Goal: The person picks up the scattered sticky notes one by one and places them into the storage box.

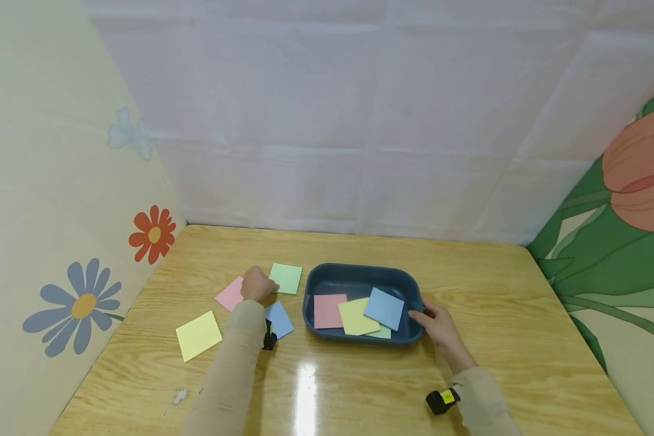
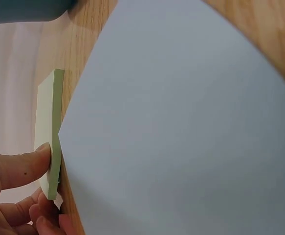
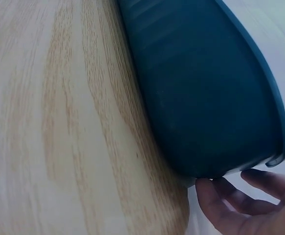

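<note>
My left hand (image 1: pixel 257 284) pinches a corner of a green sticky-note pad (image 1: pixel 287 277); in the left wrist view its thumb lies on the pad's face and fingers are at its edge. A blue pad (image 1: pixel 280 321) on the table fills much of that view. A pink pad (image 1: pixel 230 293) lies partly behind the left hand. My right hand (image 1: pixel 440 330) holds the right end of a dark blue tub (image 1: pixel 332 280), thumb at the rim and fingers against the outer wall. Inside lie a pink pad (image 1: pixel 329 312), a yellow pad (image 1: pixel 358 317), a blue pad (image 1: pixel 384 307) and a partly covered green pad (image 1: pixel 383 332).
A yellow pad (image 1: pixel 198 335) lies on the left of the wooden table (image 1: pixel 469 278). A small whitish patch (image 1: pixel 180 396) marks the table near the front left. White cloth (image 1: pixel 360 121) hangs behind, with flower-patterned cloth on both sides.
</note>
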`<state>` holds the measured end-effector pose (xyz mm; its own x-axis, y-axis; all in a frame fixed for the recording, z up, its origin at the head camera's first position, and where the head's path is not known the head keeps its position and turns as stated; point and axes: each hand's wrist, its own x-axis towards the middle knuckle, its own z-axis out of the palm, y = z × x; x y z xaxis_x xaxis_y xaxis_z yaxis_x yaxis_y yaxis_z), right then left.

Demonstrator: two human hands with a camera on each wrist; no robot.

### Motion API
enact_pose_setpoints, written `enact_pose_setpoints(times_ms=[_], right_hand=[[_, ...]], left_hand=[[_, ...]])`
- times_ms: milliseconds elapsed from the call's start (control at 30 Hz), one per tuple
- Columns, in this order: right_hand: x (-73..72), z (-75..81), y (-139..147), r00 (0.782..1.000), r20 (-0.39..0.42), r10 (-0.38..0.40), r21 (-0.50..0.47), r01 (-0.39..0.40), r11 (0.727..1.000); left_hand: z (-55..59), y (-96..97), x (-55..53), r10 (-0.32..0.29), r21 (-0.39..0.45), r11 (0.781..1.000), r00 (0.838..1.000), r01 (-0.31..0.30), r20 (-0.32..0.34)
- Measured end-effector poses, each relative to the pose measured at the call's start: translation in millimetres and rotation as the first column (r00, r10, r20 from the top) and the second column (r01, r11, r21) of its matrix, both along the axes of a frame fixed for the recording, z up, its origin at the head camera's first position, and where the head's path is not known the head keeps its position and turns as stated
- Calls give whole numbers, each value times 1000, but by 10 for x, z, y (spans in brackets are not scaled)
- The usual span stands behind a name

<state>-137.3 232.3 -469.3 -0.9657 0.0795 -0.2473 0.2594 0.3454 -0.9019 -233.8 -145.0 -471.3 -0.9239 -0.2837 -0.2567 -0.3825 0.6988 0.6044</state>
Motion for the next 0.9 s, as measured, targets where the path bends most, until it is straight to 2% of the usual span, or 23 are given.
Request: enact_pose_setpoints(times_ms=[333,600,900], right_hand=[[1,-3,2,1000,-27,2,12,-2,1000],[-4,-2,-2,1000,0,-9,12,9,1000],[25,9,-10,1000,3,-9,-5,9,1000]], left_hand=[[-3,5,-13,14,6,1000,1000,-14,21],[11,19,1,17,17,1000,1000,-17,14],[22,10,58,3,16,1000,999,-2,-49]])
